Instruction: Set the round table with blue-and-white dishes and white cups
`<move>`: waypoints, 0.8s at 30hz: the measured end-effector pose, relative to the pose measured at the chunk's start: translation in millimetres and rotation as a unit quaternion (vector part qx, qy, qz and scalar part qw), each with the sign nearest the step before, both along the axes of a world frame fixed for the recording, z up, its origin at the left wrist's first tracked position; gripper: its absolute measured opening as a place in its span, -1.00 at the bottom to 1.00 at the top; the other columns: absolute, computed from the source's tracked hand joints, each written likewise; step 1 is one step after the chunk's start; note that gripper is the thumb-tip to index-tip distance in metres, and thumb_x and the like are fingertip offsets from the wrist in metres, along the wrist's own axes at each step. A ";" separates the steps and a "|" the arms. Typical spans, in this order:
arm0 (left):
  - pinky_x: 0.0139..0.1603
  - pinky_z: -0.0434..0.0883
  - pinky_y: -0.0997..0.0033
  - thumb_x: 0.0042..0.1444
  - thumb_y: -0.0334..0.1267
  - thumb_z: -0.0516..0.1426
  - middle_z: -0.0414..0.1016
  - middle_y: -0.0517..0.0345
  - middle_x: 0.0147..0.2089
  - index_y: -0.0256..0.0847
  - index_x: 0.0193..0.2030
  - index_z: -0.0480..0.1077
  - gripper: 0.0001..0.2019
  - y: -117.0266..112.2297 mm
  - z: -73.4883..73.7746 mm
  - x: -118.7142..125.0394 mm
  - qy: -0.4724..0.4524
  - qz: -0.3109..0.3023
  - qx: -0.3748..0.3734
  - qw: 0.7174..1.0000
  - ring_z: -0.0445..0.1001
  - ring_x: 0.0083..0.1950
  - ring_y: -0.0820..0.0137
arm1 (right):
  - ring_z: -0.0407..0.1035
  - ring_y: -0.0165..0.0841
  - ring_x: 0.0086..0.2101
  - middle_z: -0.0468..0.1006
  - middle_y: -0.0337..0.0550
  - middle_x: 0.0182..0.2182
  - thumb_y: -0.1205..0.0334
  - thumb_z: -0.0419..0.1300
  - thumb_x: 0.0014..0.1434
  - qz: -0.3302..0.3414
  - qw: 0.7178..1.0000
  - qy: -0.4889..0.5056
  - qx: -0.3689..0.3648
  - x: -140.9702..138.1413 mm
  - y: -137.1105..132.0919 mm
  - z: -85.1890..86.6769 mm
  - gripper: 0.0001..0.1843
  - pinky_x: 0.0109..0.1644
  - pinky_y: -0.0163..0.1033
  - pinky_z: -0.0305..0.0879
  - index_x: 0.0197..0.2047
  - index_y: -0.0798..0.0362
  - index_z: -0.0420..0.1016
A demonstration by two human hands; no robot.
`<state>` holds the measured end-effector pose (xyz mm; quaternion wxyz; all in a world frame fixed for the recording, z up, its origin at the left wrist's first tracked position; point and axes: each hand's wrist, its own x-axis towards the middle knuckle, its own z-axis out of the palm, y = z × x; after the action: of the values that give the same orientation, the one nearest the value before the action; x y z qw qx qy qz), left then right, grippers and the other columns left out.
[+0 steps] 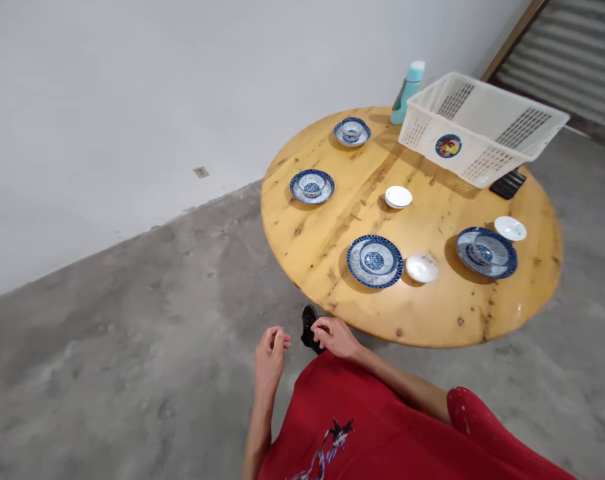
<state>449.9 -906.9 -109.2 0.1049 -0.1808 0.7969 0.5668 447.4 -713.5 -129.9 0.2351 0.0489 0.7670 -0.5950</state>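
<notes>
My left hand point(271, 348) is in front of my red shirt, over the grey floor, with its fingers loosely bent and nothing visible in them. To its right, my right hand point(336, 337) hovers just off the near edge of the round wooden table point(327, 267), fingers half curled and apart, also without anything in it. The closest dishes are a blue-rimmed plate point(353, 272) bearing a patterned glass bowl point(375, 256), and a small white dish point(422, 268) beside that plate. Neither hand touches the dishes.
More blue-rimmed plates with bowls stand at the right point(507, 267), left point(296, 189) and back point(365, 137). White dishes lie mid-table point(398, 197) and far right point(510, 229). A white plastic basket point(422, 137), teal bottle point(411, 93) and black object point(507, 185) are towards the back.
</notes>
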 end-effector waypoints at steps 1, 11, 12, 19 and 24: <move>-0.29 0.47 0.31 0.11 0.09 0.06 0.55 0.08 -0.36 -0.18 -0.24 0.41 -0.64 -11.2 1.9 -14.0 -0.008 -0.011 -0.007 1.000 0.55 -0.39 0.30 | 0.43 -0.43 -0.55 0.56 -0.24 -0.46 0.35 0.05 0.20 -0.007 1.000 -0.004 -0.008 -17.1 -12.1 1.3 -0.82 -0.45 -0.38 0.27 -0.24 0.07 0.48; -0.27 0.50 0.31 0.10 0.11 0.09 0.57 0.07 -0.34 -0.19 -0.22 0.43 -0.62 -79.5 7.3 -132.8 -0.041 -0.031 -0.004 0.999 0.55 -0.37 0.30 | 0.44 -0.42 -0.49 0.59 -0.26 -0.45 0.32 0.05 0.23 -0.037 0.998 0.043 0.032 -152.9 -84.0 22.2 -0.80 -0.39 -0.37 0.28 -0.24 0.03 0.52; -0.29 0.50 0.31 0.09 0.11 0.10 0.57 0.08 -0.35 -0.19 -0.23 0.43 -0.63 -79.2 8.4 -145.5 -0.043 -0.048 0.006 0.998 0.55 -0.38 0.31 | 0.44 -0.42 -0.48 0.59 -0.26 -0.44 0.32 0.06 0.22 -0.043 0.997 0.050 0.040 -161.9 -88.7 23.7 -0.80 -0.38 -0.38 0.28 -0.24 0.03 0.52; -0.25 0.49 0.35 0.15 0.06 0.08 0.56 0.12 -0.35 -0.19 -0.23 0.44 -0.66 -83.1 18.7 -260.8 -0.004 -0.240 0.029 0.970 0.55 -0.37 0.35 | 0.41 -0.43 -0.49 0.57 -0.25 -0.45 0.32 0.08 0.20 -0.170 0.980 0.071 0.075 -210.7 -121.2 25.9 -0.81 -0.39 -0.38 0.26 -0.24 0.06 0.54; -0.28 0.48 0.37 0.14 0.03 0.08 0.56 0.11 -0.36 -0.21 -0.22 0.43 -0.67 -97.6 30.8 -338.9 0.029 -0.360 0.042 0.931 0.55 -0.39 0.36 | 0.38 -0.44 -0.57 0.52 -0.26 -0.51 0.32 0.06 0.15 -0.363 0.932 0.005 -0.007 -233.8 -152.3 13.7 -0.84 -0.45 -0.36 0.29 -0.30 0.09 0.48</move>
<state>111.0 -1004.5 -78.5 0.2861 0.1399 0.7865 0.5290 213.6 -865.8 -116.3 -0.0001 0.3192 0.6940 -0.6453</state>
